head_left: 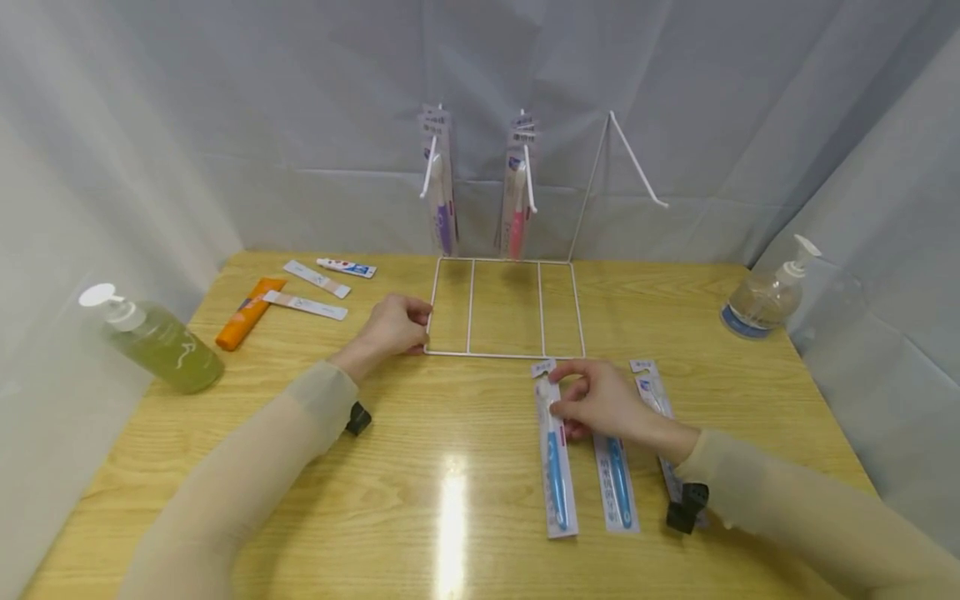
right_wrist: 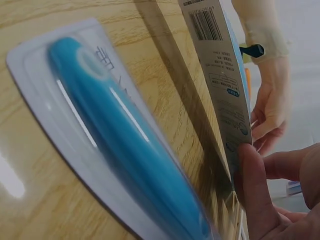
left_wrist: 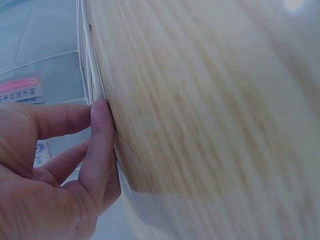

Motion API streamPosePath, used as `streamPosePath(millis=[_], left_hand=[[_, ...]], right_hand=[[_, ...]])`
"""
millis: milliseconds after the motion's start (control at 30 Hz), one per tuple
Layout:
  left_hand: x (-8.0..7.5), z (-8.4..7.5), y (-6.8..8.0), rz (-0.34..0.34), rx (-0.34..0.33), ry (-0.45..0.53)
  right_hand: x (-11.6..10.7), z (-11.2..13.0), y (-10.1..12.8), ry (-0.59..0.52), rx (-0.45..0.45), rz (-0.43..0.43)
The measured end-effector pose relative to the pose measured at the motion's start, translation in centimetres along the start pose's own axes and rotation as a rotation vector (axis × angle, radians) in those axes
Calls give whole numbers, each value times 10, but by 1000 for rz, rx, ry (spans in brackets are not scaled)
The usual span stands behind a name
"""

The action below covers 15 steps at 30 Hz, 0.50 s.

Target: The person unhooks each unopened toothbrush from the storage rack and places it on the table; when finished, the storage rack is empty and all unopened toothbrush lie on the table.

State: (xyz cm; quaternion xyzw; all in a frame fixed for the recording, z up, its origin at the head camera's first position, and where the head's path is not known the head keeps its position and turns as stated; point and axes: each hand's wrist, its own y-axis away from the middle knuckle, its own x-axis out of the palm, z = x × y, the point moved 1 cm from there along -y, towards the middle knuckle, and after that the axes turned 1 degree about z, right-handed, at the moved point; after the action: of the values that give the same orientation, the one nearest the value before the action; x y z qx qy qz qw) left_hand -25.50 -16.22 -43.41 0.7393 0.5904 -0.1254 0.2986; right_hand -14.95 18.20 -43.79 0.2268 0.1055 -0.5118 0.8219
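Note:
A white wire rack [head_left: 504,354] stands at the back of the wooden table, with a purple toothbrush pack [head_left: 442,196] and a pink one [head_left: 517,204] hanging from its hooks. My left hand [head_left: 422,323] grips the left edge of the rack's flat base; in the left wrist view its fingers [left_wrist: 100,145] sit against the wire [left_wrist: 85,70]. My right hand [head_left: 561,402] pinches the top of a blue toothbrush pack [head_left: 557,475]. In the right wrist view that pack [right_wrist: 220,80] is tilted up on its edge, barcode side showing. Another blue pack [right_wrist: 115,135] lies flat beside it.
A third pack [head_left: 651,385] lies partly under my right forearm. A green pump bottle [head_left: 161,342] stands at the left edge and a clear one [head_left: 763,298] at the right. An orange tube [head_left: 247,314] and small toothpaste packs [head_left: 318,280] lie back left. One rack hook [head_left: 637,167] is bare.

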Motion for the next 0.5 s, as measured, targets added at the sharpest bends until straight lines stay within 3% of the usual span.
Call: streamPosePath(millis=[500], left_hand=[[1, -2, 0, 8, -23, 3]], right_hand=[[-5, 0, -11, 225, 20, 69]])
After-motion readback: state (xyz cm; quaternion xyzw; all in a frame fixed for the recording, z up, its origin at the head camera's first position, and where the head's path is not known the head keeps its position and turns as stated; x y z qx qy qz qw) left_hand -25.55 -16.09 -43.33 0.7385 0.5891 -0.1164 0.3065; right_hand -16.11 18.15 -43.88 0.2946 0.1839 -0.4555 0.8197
